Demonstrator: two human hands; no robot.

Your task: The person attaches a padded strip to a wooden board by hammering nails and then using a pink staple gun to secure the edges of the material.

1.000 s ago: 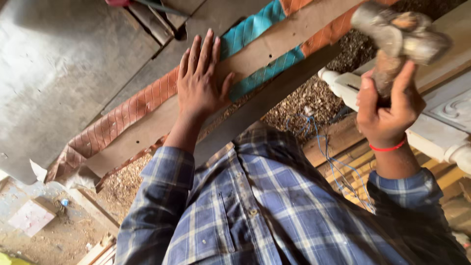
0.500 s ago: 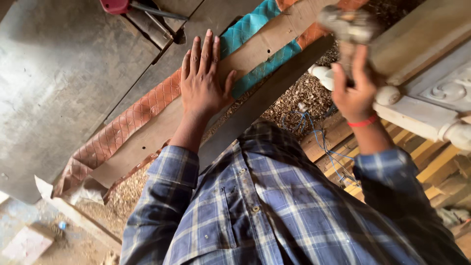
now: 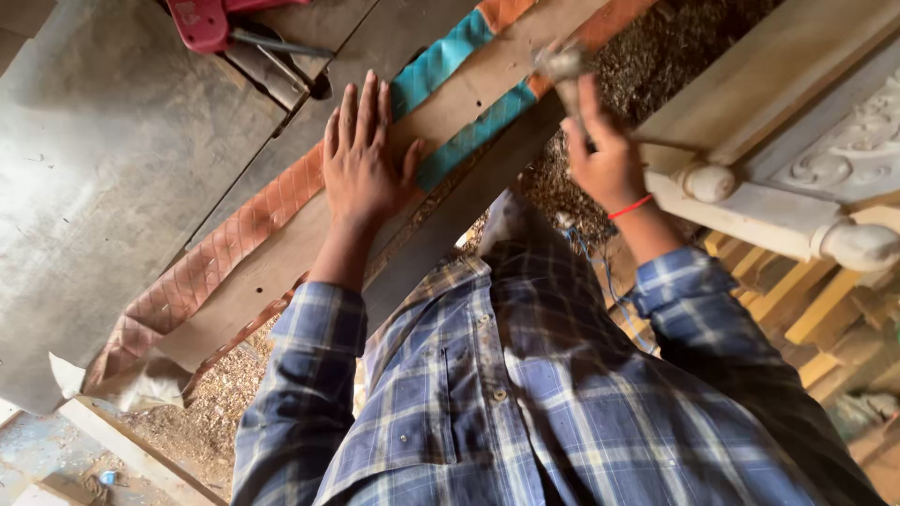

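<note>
Plank [image 3: 281, 267] runs diagonally under the flat, spread left hand [image 3: 366, 164], while right hand [image 3: 600, 155] fingers grip a hammer [image 3: 562, 70] above its far end.

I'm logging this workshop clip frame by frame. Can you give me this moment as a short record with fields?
Left hand: left hand flat, fingers spread, pressing on the wooden plank
Right hand: right hand gripping a hammer, head blurred
Under plank: quilted orange and teal padding
Beside: carved pale furniture frame
Floor: sawdust
Far edge: red tool on the grey bench top
</note>
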